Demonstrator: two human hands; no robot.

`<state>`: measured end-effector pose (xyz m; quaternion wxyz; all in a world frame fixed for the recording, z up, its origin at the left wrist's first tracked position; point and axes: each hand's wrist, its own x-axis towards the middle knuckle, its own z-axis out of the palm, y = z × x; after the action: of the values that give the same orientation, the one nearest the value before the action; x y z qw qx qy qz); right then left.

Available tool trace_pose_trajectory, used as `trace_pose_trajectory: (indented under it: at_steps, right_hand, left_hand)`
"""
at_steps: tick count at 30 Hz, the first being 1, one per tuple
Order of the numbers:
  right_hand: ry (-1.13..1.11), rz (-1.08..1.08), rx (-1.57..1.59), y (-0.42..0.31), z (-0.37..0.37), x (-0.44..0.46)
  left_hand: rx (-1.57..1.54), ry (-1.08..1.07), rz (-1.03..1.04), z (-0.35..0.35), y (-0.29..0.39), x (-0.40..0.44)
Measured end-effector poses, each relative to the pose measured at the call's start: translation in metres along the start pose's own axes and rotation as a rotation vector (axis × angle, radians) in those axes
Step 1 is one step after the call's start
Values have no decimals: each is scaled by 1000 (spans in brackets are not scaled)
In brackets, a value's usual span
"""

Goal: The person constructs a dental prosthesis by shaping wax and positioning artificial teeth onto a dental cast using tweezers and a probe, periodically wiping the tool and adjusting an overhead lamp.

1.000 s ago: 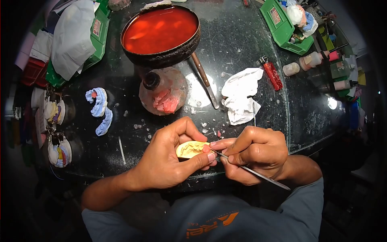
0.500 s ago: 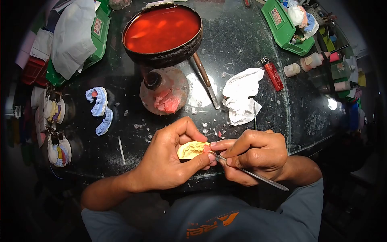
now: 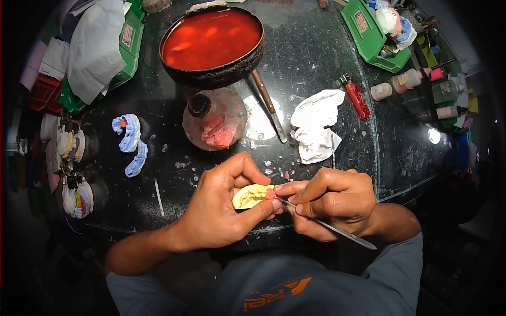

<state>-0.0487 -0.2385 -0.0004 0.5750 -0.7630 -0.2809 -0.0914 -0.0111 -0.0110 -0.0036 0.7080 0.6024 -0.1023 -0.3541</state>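
Observation:
A yellow dental cast (image 3: 247, 197) with a row of teeth is held between the thumb and fingers of my left hand (image 3: 226, 205). Pink wax (image 3: 270, 194) sits on the cast's right end, beside my left thumb tip. My right hand (image 3: 337, 203) is closed round a slim metal wax carver (image 3: 342, 231) in a pen-like grip. The carver's tip is at the pink wax; my fingers partly cover it, so I cannot tell whether it touches. The carver's other end slants down to the right.
Ahead stands a round pan of red liquid (image 3: 213, 39), with a burner bottle (image 3: 213, 121) bearing pink wax in front. A wooden-handled knife (image 3: 269, 105), crumpled white paper (image 3: 319, 124) and a red lighter (image 3: 357, 97) lie to the right. Blue dental casts (image 3: 127, 134) lie left.
The yellow cast has tilted very slightly in my left hand. Both hands and the carver stay almost in the same place.

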Motion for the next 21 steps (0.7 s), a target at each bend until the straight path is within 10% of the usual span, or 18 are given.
trace_pose_trajectory:
  at_steps: [21]
  right_hand:
    - [-40,-10,40,2,-2,0]
  left_hand:
    - [31,1,5,-1,-1,0]
